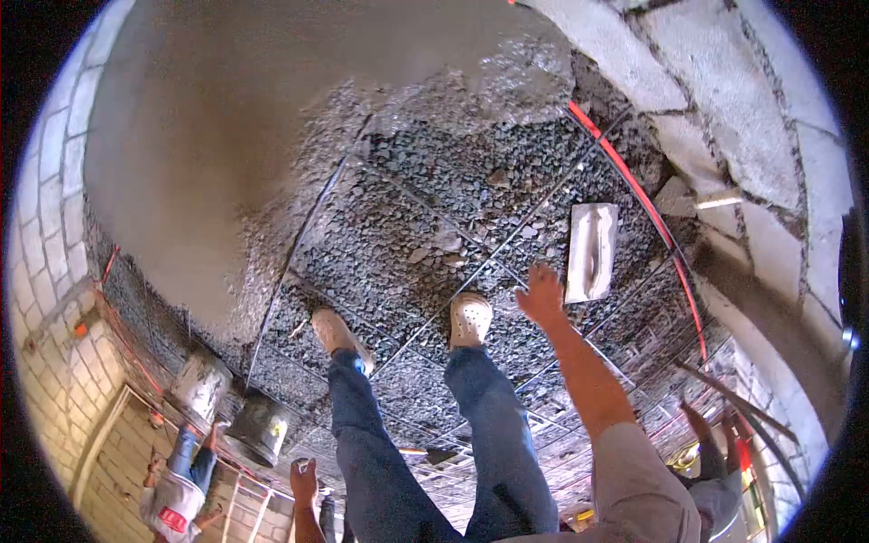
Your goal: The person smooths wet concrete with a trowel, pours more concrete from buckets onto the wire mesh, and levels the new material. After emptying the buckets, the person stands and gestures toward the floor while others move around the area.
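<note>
My right hand [541,297] is stretched over the gravel [398,244], fingers spread and holding nothing. Just beside its fingertips lies a pale rectangular hand float [592,253] with a raised grip along its middle; I see a gap between hand and float. My left hand [305,481] is low at the bottom edge, its fingers curled; whatever they hold, if anything, is too small to make out. Thin steel bars [312,213] cross the gravel in a grid around my light clogs [471,319]. Smooth wet concrete [181,154] covers the far left and ends in a rough edge.
Two buckets [201,387] stand at lower left, near a co-worker [176,498]. Another person [715,484] is at lower right. A red tube [634,181] curves along the right block wall [706,81]. Behind my legs lies a flat tool [442,455].
</note>
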A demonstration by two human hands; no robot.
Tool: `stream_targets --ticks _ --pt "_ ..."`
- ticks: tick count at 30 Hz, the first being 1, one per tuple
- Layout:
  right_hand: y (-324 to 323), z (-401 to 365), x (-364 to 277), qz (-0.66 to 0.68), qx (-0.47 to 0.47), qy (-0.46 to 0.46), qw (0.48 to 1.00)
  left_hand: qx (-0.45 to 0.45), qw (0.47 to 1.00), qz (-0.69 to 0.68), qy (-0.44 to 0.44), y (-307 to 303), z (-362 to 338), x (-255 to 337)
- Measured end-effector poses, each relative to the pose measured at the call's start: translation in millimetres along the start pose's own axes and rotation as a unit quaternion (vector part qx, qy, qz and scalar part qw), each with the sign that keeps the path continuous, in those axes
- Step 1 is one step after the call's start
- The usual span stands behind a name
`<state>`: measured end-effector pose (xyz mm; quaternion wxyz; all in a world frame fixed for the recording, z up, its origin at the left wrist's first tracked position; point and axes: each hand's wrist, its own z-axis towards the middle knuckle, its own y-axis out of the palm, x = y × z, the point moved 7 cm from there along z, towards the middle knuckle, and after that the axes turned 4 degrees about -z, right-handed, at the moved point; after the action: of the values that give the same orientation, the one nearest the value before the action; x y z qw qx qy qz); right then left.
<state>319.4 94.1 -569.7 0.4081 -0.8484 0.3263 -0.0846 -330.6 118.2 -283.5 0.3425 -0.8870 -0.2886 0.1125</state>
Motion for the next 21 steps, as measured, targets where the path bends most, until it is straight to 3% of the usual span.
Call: stream_targets --ticks 2,3,4,7,9,10,12,13,16,18,19,20,21 --pt "-4 -21 -21 0.005 -0.025 -0.017 1.000 0.038 0.999 -0.009 0.017 -4 -26 -24" --pt "-6 -28 -29 0.014 -0.054 -0.026 0.998 0.040 0.998 -0.020 -0.053 0 -39 -48" --pt "-13 -32 -37 0.002 -0.050 -0.037 0.998 0.041 0.997 -0.035 -0.059 5 -50 -71" --pt "-40 -43 -58 0.023 -0.001 -0.099 0.995 0.044 0.998 0.047 0.003 8 -94 -104" --pt "-40 -37 -47 -0.025 -0.058 -0.095 0.993 0.051 0.999 0.006 0.003 24 -104 -124" --pt "-18 -30 -23 -0.038 0.030 -0.154 0.987 0.068 0.998 -0.009 -0.005 29 -115 -131" --pt "-58 -35 -32 -0.081 0.002 -0.167 0.983 0.108 0.993 -0.029 -0.045 32 -142 -146" --pt "-78 -45 -39 0.031 -0.081 -0.189 0.978 0.139 0.987 -0.041 -0.069 32 -158 -155" --pt "-91 -38 -3 -0.144 -0.039 -0.248 0.957 0.122 0.962 -0.167 -0.176 38 -177 -168" --pt "-111 -53 -1 -0.164 -0.092 -0.209 0.960 0.129 0.950 -0.197 -0.203 47 -187 -192" --pt "-124 -59 0 -0.140 -0.071 -0.228 0.961 0.129 0.943 -0.216 -0.218 53 -195 -202" --pt "-137 -64 -10 -0.196 -0.071 -0.214 0.954 0.134 0.938 -0.227 -0.224 56 -201 -208" --pt "-148 -68 -23 -0.185 -0.141 -0.172 0.957 0.131 0.935 -0.243 -0.222 57 -203 -216"
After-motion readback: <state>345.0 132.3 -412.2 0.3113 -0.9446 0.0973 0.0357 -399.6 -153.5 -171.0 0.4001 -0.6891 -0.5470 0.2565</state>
